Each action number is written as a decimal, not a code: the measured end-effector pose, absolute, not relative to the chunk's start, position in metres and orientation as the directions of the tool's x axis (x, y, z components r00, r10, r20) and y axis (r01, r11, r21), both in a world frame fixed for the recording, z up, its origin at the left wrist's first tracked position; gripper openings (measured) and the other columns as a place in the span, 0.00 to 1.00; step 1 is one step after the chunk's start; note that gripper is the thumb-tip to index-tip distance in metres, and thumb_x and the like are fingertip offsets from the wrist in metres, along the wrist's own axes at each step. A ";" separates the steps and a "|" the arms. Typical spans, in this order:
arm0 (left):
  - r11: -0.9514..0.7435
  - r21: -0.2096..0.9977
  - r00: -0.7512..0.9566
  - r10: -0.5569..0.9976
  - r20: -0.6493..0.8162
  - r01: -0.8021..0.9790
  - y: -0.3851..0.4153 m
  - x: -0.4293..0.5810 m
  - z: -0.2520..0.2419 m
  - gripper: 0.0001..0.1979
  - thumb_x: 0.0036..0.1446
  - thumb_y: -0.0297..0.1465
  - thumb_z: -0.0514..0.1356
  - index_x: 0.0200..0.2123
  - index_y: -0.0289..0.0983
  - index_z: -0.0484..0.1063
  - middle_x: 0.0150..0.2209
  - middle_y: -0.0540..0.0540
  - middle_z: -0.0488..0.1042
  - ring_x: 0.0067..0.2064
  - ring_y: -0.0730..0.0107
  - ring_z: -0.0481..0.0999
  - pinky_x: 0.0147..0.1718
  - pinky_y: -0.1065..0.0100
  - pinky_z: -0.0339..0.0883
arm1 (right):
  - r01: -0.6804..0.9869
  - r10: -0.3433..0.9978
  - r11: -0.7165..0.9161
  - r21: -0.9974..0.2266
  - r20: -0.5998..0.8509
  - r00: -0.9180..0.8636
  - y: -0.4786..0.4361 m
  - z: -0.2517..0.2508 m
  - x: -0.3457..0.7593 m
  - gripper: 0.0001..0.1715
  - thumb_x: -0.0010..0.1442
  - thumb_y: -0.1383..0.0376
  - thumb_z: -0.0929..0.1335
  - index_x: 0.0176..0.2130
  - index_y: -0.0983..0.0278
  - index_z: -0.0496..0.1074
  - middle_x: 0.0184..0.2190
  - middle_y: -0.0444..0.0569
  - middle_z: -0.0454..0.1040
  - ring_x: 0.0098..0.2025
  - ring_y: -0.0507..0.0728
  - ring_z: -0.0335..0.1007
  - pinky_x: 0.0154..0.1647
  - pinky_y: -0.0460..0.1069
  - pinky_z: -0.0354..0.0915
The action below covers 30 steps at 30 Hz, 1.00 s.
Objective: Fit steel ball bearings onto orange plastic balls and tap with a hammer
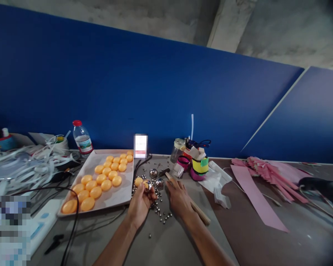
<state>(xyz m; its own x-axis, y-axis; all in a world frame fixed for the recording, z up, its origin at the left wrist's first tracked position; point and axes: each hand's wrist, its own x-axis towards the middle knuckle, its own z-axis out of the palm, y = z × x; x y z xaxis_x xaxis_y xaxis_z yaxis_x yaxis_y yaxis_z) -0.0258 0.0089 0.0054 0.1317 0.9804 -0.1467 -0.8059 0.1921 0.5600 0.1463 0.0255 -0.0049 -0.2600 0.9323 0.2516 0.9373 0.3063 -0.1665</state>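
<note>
In my left hand (141,206), closed near the middle of the table, is a shiny silver ball (147,186) with a patch of orange on it. An orange ball (138,181) shows just beyond the thumb. My right hand (180,198) lies palm down over a hammer (201,214), its fingers about the wooden handle; the underside of the grip is hidden. The hammer's dark head points away to the left. More silver balls (153,173) and many small metal beads (157,210) lie scattered between and beyond my hands.
A white tray (120,197) of orange balls stands left. Behind are a bottle (82,139), a lit phone (140,146), a jar (178,147) and a yellow-and-pink container (199,167). Cables and white strips (24,166) tangle at left; pink ribbons (259,199) lie right. A blue partition (127,85) rises behind.
</note>
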 end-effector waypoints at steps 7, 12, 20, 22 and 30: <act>0.186 0.579 0.122 0.982 -0.148 -0.794 0.007 -0.024 0.008 0.13 0.51 0.39 0.63 0.32 0.36 0.67 0.26 0.48 0.72 0.25 0.72 0.70 0.30 0.67 0.67 | 0.915 0.922 0.371 -0.158 0.176 -0.344 0.028 -0.011 0.144 0.17 0.60 0.71 0.59 0.44 0.62 0.72 0.43 0.52 0.71 0.48 0.59 0.60 0.47 0.51 0.52; 0.177 0.583 0.113 0.983 -0.145 -0.793 0.006 -0.023 0.012 0.14 0.50 0.39 0.64 0.32 0.36 0.67 0.26 0.49 0.71 0.25 0.73 0.70 0.29 0.67 0.66 | 0.915 0.920 0.364 -0.172 0.217 -0.326 0.030 -0.013 0.145 0.15 0.60 0.73 0.59 0.37 0.63 0.72 0.39 0.52 0.72 0.45 0.59 0.63 0.45 0.51 0.53; 0.201 0.589 0.132 0.978 -0.159 -0.783 0.005 -0.022 0.010 0.15 0.50 0.40 0.63 0.32 0.35 0.67 0.26 0.48 0.71 0.25 0.72 0.70 0.29 0.68 0.66 | 0.898 0.907 0.379 -0.226 0.285 -0.311 0.028 -0.014 0.147 0.14 0.59 0.73 0.58 0.34 0.64 0.71 0.37 0.52 0.73 0.40 0.57 0.66 0.43 0.50 0.55; 0.193 0.593 0.125 0.980 -0.155 -0.781 0.005 -0.022 0.010 0.15 0.50 0.41 0.63 0.32 0.36 0.67 0.26 0.48 0.71 0.25 0.73 0.70 0.29 0.69 0.65 | 0.885 0.913 0.358 -0.296 0.310 -0.266 0.027 -0.015 0.148 0.15 0.59 0.74 0.58 0.35 0.65 0.71 0.34 0.52 0.74 0.38 0.57 0.67 0.42 0.50 0.56; 0.218 0.590 0.151 0.975 -0.161 -0.777 0.003 -0.021 0.010 0.16 0.50 0.42 0.63 0.34 0.36 0.68 0.27 0.48 0.72 0.25 0.72 0.70 0.29 0.68 0.66 | 0.661 0.918 0.364 -0.656 0.371 -0.137 0.024 -0.013 0.150 0.12 0.59 0.67 0.59 0.33 0.65 0.70 0.31 0.50 0.74 0.35 0.56 0.68 0.38 0.48 0.62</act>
<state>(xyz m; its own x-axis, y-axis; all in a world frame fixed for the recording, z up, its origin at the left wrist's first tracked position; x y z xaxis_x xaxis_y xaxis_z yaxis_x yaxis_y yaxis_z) -0.0208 0.0032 0.0097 0.1513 0.9753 -0.1612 -0.7773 0.2181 0.5902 0.1497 0.0241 -0.0125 -0.1370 0.9183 0.3715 0.6614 0.3639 -0.6558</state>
